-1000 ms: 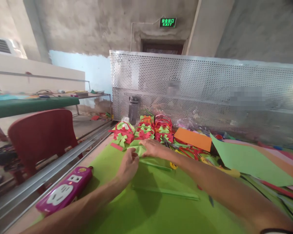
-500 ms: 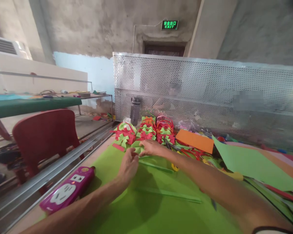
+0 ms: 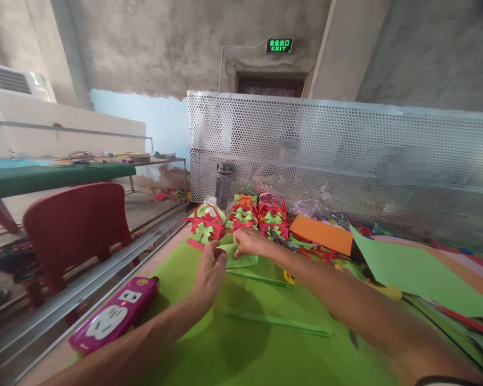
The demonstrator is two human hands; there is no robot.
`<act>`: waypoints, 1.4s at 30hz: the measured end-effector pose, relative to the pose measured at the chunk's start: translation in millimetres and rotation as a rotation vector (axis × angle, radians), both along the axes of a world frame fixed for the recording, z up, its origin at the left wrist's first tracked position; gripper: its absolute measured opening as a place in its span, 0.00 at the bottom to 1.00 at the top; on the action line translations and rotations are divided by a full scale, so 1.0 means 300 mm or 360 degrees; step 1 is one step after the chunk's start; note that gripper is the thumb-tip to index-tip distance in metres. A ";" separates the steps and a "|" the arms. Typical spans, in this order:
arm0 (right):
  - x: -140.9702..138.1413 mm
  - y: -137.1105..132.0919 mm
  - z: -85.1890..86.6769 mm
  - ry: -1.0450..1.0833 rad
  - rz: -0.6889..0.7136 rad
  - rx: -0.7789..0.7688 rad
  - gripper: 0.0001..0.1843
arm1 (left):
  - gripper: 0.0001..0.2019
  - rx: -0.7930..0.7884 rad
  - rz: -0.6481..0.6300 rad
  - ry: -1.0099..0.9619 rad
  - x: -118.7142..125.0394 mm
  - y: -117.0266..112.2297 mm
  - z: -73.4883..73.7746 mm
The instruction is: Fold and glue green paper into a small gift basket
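Note:
A small light-green felt piece (image 3: 243, 259) spans the gap between my two hands, above the green felt sheet on the table. My left hand (image 3: 210, 269) has its fingers curled in a pinch at the piece's left edge. From behind, my right hand (image 3: 249, 242) grips its upper part, with thumb and fingers bent; the fingertips are partly hidden. Just beyond stand small red felt baskets (image 3: 273, 230) with green bows. A red felt strip (image 3: 195, 244) lies left of my hands, and a narrow green felt strip (image 3: 260, 277) lies nearer me.
A purple power strip (image 3: 115, 315) lies at the table's left edge. Scissors (image 3: 288, 276), an orange sheet (image 3: 321, 234) and green sheets (image 3: 414, 273) are on the right. A bottle (image 3: 224, 186) stands by the perforated metal panel (image 3: 330, 145). A red chair (image 3: 80, 230) stands left.
More of the light-green felt piece now shows, spread below my right hand. Both hands stay close together at nearly the same place. The view has tilted slightly.

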State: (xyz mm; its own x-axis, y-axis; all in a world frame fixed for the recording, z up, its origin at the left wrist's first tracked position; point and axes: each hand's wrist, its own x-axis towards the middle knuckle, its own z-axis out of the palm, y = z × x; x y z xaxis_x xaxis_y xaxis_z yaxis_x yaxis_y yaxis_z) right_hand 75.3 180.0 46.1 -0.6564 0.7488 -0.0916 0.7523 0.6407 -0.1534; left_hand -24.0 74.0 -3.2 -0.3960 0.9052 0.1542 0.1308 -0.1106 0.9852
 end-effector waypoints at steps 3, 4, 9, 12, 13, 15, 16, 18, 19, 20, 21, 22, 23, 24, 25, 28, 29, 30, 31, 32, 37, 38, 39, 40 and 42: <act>0.045 0.000 0.000 0.0233 -0.0007 -0.0005 0.16 | 0.10 0.0130 0.0068 -0.0056 -0.003 0.003 0.019; 0.065 0.001 0.003 0.0330 -0.0015 0.0012 0.16 | 0.10 0.0163 0.0095 -0.0080 -0.004 0.002 0.030; 0.180 -0.046 0.030 0.0904 -0.0092 0.0189 0.10 | 0.16 0.0182 0.0171 -0.0285 0.002 -0.025 0.101; 0.229 -0.134 0.033 0.1191 -0.0108 0.0282 0.09 | 0.27 -0.0046 -0.0105 -0.0631 0.019 -0.055 0.133; 0.239 -0.170 0.029 0.1253 -0.0105 0.0303 0.09 | 0.30 -0.0177 -0.0288 -0.0827 0.027 -0.066 0.139; 0.248 -0.239 0.019 0.1333 -0.0100 0.0337 0.09 | 0.35 -0.0396 -0.0637 -0.1175 0.042 -0.086 0.146; 0.248 -0.270 0.012 0.1356 -0.0099 0.0348 0.08 | 0.37 -0.0459 -0.0762 -0.1301 0.048 -0.095 0.147; 0.245 -0.317 -0.003 0.1391 -0.0077 0.0375 0.06 | 0.37 -0.0476 -0.0875 -0.1433 0.059 -0.108 0.147; 0.242 -0.333 -0.012 0.1404 -0.0038 0.0408 0.06 | 0.36 -0.0453 -0.0892 -0.1474 0.063 -0.113 0.145; 0.240 -0.344 -0.021 0.1413 0.0012 0.0452 0.06 | 0.35 -0.0427 -0.0897 -0.1504 0.065 -0.116 0.143; 0.238 -0.351 -0.030 0.1415 0.0073 0.0504 0.06 | 0.33 -0.0403 -0.0898 -0.1523 0.067 -0.119 0.139; 0.236 -0.355 -0.038 0.1407 0.0135 0.0559 0.07 | 0.31 -0.0384 -0.0903 -0.1532 0.067 -0.121 0.136; 0.235 -0.357 -0.046 0.1389 0.0189 0.0616 0.07 | 0.30 -0.0366 -0.0913 -0.1533 0.068 -0.123 0.132; 0.235 -0.358 -0.052 0.1368 0.0232 0.0679 0.08 | 0.29 -0.0350 -0.0925 -0.1530 0.068 -0.126 0.129; 0.235 -0.358 -0.058 0.1347 0.0266 0.0748 0.08 | 0.28 -0.0331 -0.0937 -0.1527 0.068 -0.128 0.126; 0.235 -0.360 -0.069 0.1293 0.0344 0.0964 0.11 | 0.26 -0.0246 -0.0902 -0.1513 0.069 -0.137 0.122; 0.234 -0.362 -0.072 0.1275 0.0366 0.1021 0.12 | 0.26 -0.0218 -0.0877 -0.1509 0.069 -0.140 0.123; 0.233 -0.364 -0.074 0.1252 0.0382 0.1064 0.14 | 0.25 -0.0192 -0.0857 -0.1506 0.069 -0.142 0.124; 0.232 -0.368 -0.075 0.1225 0.0391 0.1090 0.15 | 0.24 -0.0167 -0.0847 -0.1503 0.069 -0.143 0.125; 0.231 -0.372 -0.076 0.1204 0.0393 0.1109 0.15 | 0.24 -0.0145 -0.0854 -0.1497 0.068 -0.144 0.127; 0.229 -0.410 -0.071 0.1112 0.0428 0.1146 0.12 | 0.25 -0.0140 -0.0951 -0.1478 0.057 -0.139 0.137; 0.229 -0.419 -0.068 0.1080 0.0435 0.1139 0.12 | 0.25 -0.0168 -0.0964 -0.1481 0.055 -0.138 0.139; 0.231 -0.429 -0.066 0.1046 0.0440 0.1116 0.13 | 0.26 -0.0198 -0.0980 -0.1483 0.053 -0.138 0.142; 0.232 -0.437 -0.064 0.1019 0.0445 0.1088 0.15 | 0.27 -0.0229 -0.1000 -0.1484 0.051 -0.137 0.144; 0.234 -0.450 -0.062 0.0981 0.0485 0.1046 0.18 | 0.28 -0.0286 -0.1039 -0.1481 0.050 -0.138 0.148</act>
State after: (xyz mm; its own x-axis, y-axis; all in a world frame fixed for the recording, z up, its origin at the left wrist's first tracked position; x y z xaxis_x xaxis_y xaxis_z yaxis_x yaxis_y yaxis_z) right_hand 145.5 45.0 27.6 -0.6243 0.3158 0.7145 0.4453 0.8953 -0.0066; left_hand -9.1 32.6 41.2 0.2635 0.9590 -0.1044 -0.6859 0.2624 0.6787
